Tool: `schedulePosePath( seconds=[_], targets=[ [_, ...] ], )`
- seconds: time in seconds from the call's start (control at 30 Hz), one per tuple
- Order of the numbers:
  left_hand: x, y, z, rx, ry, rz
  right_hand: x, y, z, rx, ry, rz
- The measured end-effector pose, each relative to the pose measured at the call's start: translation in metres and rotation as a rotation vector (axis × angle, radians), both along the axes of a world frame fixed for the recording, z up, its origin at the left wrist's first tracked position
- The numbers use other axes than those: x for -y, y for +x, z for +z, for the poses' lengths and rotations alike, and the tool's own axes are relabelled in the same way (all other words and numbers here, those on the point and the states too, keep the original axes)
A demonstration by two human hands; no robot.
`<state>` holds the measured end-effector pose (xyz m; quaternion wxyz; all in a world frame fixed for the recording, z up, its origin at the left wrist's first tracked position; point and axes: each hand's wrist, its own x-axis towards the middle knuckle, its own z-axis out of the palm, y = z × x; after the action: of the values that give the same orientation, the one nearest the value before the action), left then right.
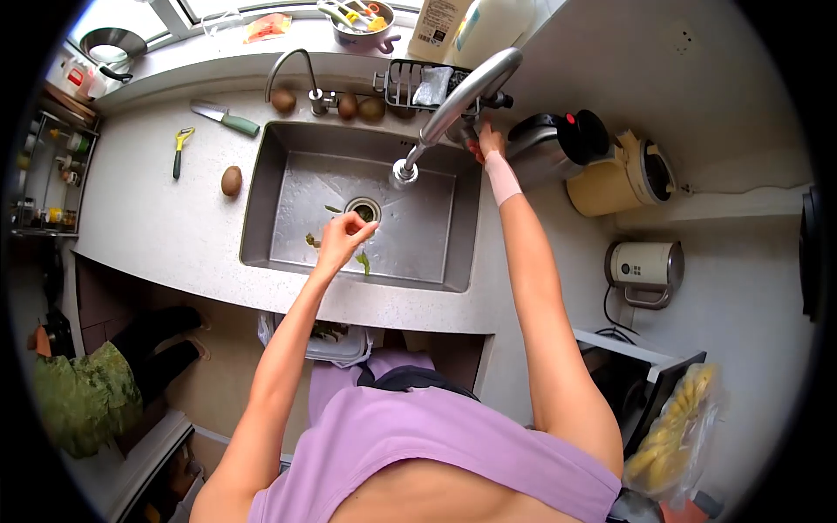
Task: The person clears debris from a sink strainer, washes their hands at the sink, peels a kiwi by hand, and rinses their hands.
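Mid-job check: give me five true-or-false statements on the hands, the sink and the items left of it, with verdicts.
1. The right hand is near the base of the large faucet. True.
2. The left hand is over the counter beside the sink. False: it is above the sink.
3. A green scrap lies in the sink. True.
4. The knife has a red handle. False: its handle is green.
5. The peeler lies inside the sink. False: it lies on the counter.

Daylight enters through a white-framed window point(153, 19) at upper left; countertop point(131, 209) pale and speckled, right-hand wall point(641, 52) pale, floor point(231, 370) tan.
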<state>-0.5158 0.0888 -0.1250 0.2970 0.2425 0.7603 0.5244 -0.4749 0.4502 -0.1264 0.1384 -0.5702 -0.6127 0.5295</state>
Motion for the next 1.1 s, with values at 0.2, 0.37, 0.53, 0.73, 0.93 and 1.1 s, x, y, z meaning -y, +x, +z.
schedulePosePath(
  seconds=[0.2, 0.37, 0.53, 0.73, 0.93, 1.1],
  targets=[
    [-0.069, -0.008, -0.037, 0.476, 0.165, 0.091, -0.001, 0.003, -0.016, 0.001, 0.165, 0.099],
    [-0.093, -0.004, -0.037, 0.856, 0.326, 0.324, 0.015, 0.009, -0.021, -0.049, 0.320, 0.159],
    [-0.098, 0.000, -0.045, 1.000, 0.422, 0.376, 0.021, 0.015, -0.021, -0.121, 0.320, 0.139],
    [-0.099, 0.002, -0.061, 1.080, 0.559, 0.453, 0.020, 0.017, -0.028, -0.159, 0.278, 0.117],
    [-0.105, -0.002, -0.067, 1.088, 0.526, 0.557, 0.025, 0.020, -0.032, -0.269, 0.018, -0.007],
    [-0.114, -0.011, -0.117, 0.817, 0.309, 0.498, 0.111, 0.014, -0.110, -0.827, -0.859, -0.219]
  ],
)
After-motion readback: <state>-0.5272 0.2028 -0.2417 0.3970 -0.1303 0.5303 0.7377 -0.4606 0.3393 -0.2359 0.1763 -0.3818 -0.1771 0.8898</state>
